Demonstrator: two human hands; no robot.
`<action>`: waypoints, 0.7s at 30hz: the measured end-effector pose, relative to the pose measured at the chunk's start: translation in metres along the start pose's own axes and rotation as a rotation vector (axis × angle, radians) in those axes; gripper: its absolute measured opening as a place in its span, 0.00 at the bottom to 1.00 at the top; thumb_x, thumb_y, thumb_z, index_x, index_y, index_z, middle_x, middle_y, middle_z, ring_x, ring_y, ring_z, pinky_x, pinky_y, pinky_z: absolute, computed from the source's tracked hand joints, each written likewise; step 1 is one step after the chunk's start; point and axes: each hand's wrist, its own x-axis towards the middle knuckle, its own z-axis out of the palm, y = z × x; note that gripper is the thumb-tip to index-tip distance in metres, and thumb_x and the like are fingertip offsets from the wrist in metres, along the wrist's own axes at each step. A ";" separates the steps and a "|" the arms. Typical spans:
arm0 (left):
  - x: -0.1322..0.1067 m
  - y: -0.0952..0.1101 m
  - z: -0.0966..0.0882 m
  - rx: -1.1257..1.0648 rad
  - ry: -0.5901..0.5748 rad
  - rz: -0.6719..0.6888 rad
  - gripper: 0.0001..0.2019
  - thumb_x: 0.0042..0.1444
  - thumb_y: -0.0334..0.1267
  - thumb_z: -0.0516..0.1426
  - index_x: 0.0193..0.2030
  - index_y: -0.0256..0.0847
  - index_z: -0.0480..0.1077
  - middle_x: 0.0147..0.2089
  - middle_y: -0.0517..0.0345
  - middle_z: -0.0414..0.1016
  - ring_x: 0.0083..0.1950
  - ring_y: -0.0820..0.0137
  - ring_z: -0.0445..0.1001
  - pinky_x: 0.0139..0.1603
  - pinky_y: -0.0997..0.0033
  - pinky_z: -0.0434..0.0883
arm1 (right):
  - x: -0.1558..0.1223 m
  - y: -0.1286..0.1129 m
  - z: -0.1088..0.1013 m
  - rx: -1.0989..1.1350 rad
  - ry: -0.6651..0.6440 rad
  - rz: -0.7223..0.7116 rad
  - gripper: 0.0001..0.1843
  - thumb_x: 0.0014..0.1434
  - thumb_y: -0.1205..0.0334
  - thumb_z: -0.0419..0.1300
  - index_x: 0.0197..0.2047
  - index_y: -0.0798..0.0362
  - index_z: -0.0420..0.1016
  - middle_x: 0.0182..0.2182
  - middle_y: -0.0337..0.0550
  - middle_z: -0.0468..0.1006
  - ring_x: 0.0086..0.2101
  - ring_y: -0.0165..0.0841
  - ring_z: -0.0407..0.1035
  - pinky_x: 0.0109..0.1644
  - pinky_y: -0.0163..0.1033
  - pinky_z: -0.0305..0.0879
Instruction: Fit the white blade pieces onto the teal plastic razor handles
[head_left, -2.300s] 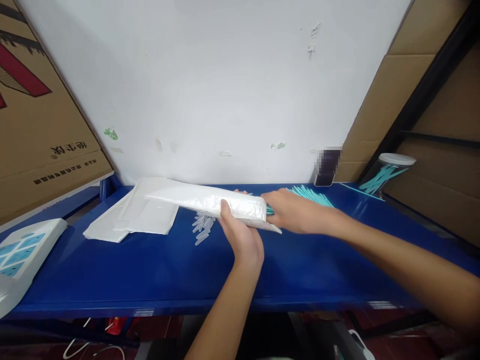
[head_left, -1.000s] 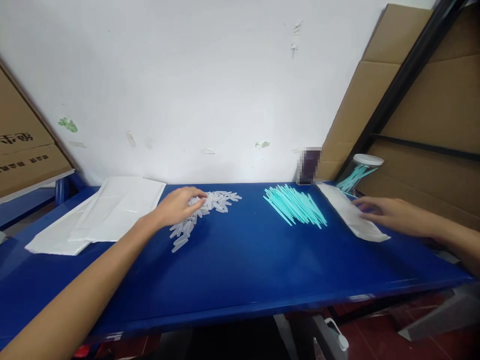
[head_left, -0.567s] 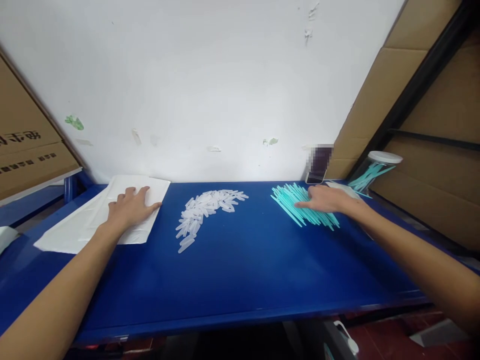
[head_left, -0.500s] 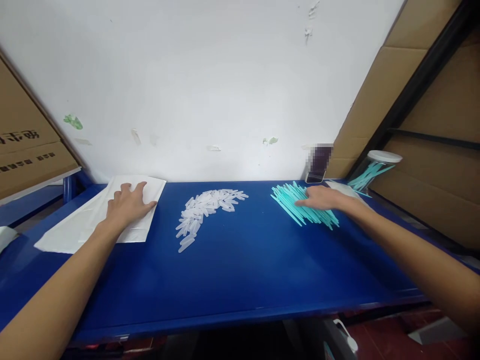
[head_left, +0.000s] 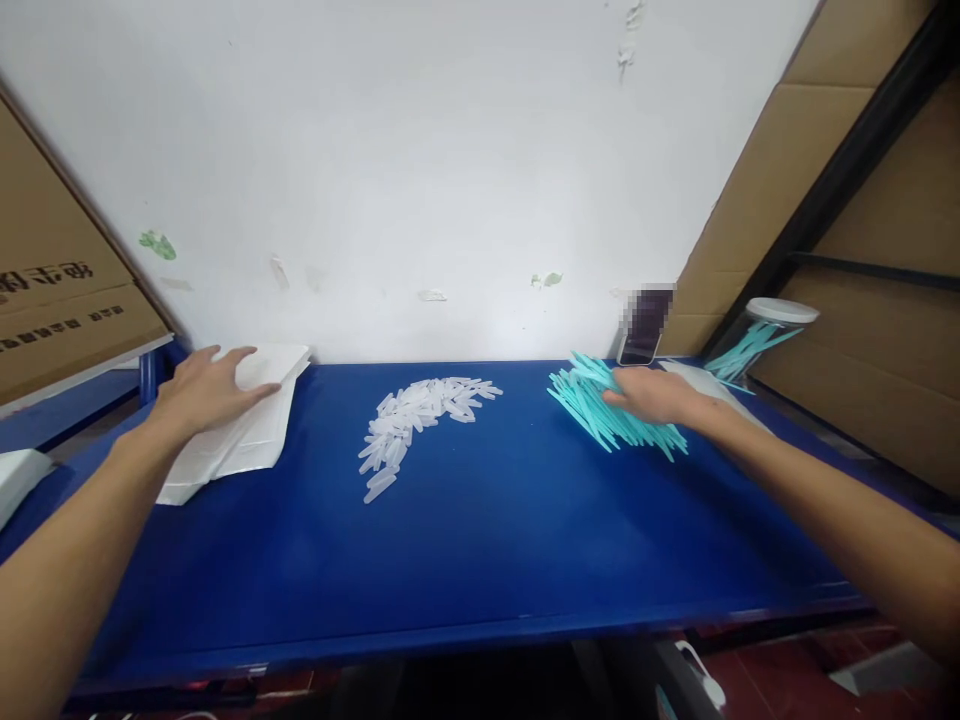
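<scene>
My left hand [head_left: 206,388] is at the back left of the blue table [head_left: 480,550]. Its thumb and fingers close round the edge of a stack of white plastic bags [head_left: 247,435], which is bunched and lifted at its far end. My right hand [head_left: 651,394] lies curled over a pile of teal sticks [head_left: 600,410] at the back right. The sticks' left ends are tipped up off the table. Between my hands lies a heap of small clear plastic caps [head_left: 416,410], which neither hand touches.
A phone [head_left: 646,325] leans on the white wall. A tilted clear jar [head_left: 757,335] holds more teal sticks. A white bag [head_left: 701,380] lies by my right wrist. Cardboard boxes [head_left: 60,290] stand at the left, cardboard sheets [head_left: 862,250] at the right, and a white object [head_left: 15,480] sits at the left edge.
My left hand went from the clear caps to the white bags, then pulled them left and bunched them. My right hand left the white bag, reached the teal sticks and curled over them.
</scene>
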 end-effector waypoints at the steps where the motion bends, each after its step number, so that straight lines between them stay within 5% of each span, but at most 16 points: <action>1: -0.004 0.013 -0.003 0.030 0.065 -0.010 0.36 0.49 0.63 0.59 0.58 0.38 0.72 0.46 0.49 0.76 0.62 0.36 0.64 0.55 0.39 0.62 | -0.006 -0.009 -0.006 -0.018 0.035 -0.011 0.21 0.70 0.52 0.45 0.44 0.59 0.71 0.43 0.61 0.78 0.40 0.49 0.75 0.37 0.44 0.63; 4: -0.016 0.069 -0.011 -0.109 0.301 -0.029 0.21 0.60 0.52 0.52 0.48 0.41 0.76 0.38 0.60 0.77 0.47 0.56 0.77 0.57 0.48 0.62 | -0.030 -0.049 -0.023 -0.100 0.143 -0.162 0.19 0.70 0.52 0.47 0.50 0.59 0.68 0.47 0.61 0.76 0.40 0.48 0.75 0.36 0.43 0.62; 6: -0.024 0.110 -0.010 -0.345 0.323 0.005 0.19 0.60 0.48 0.53 0.43 0.36 0.77 0.29 0.61 0.75 0.36 0.64 0.76 0.46 0.61 0.69 | -0.045 -0.085 -0.028 -0.150 0.185 -0.299 0.18 0.69 0.53 0.50 0.51 0.60 0.69 0.47 0.61 0.76 0.35 0.45 0.76 0.33 0.42 0.62; 8: -0.035 0.145 -0.002 -0.420 0.230 0.089 0.17 0.60 0.46 0.52 0.41 0.37 0.77 0.26 0.61 0.75 0.30 0.69 0.75 0.37 0.67 0.71 | -0.055 -0.117 -0.026 -0.149 0.183 -0.454 0.18 0.67 0.52 0.55 0.48 0.60 0.70 0.43 0.58 0.77 0.32 0.43 0.75 0.32 0.41 0.61; 11: -0.056 0.182 0.017 -0.513 -0.022 0.514 0.13 0.62 0.42 0.53 0.39 0.38 0.77 0.36 0.54 0.80 0.36 0.67 0.77 0.41 0.67 0.72 | -0.054 -0.147 -0.016 -0.102 0.204 -0.596 0.19 0.64 0.49 0.58 0.46 0.59 0.72 0.40 0.55 0.78 0.33 0.43 0.75 0.37 0.43 0.63; 15: -0.085 0.202 0.036 -0.465 -0.159 0.896 0.13 0.64 0.41 0.54 0.49 0.39 0.75 0.49 0.48 0.78 0.51 0.60 0.74 0.54 0.58 0.69 | -0.043 -0.148 -0.008 0.067 0.197 -0.605 0.27 0.62 0.39 0.56 0.45 0.58 0.72 0.34 0.50 0.79 0.34 0.44 0.74 0.53 0.53 0.59; 18: -0.100 0.203 0.041 -0.459 -0.181 0.978 0.14 0.64 0.40 0.54 0.52 0.39 0.73 0.52 0.46 0.76 0.54 0.58 0.72 0.57 0.55 0.67 | -0.043 -0.140 -0.007 0.190 0.133 -0.579 0.32 0.60 0.33 0.54 0.48 0.56 0.69 0.34 0.48 0.78 0.32 0.43 0.72 0.43 0.46 0.62; 21: -0.111 0.204 0.040 -0.461 -0.202 1.001 0.12 0.64 0.40 0.55 0.51 0.40 0.74 0.52 0.46 0.75 0.56 0.58 0.71 0.58 0.54 0.66 | -0.051 -0.136 -0.002 0.298 0.112 -0.584 0.29 0.62 0.37 0.55 0.52 0.54 0.67 0.35 0.45 0.77 0.28 0.38 0.70 0.29 0.39 0.55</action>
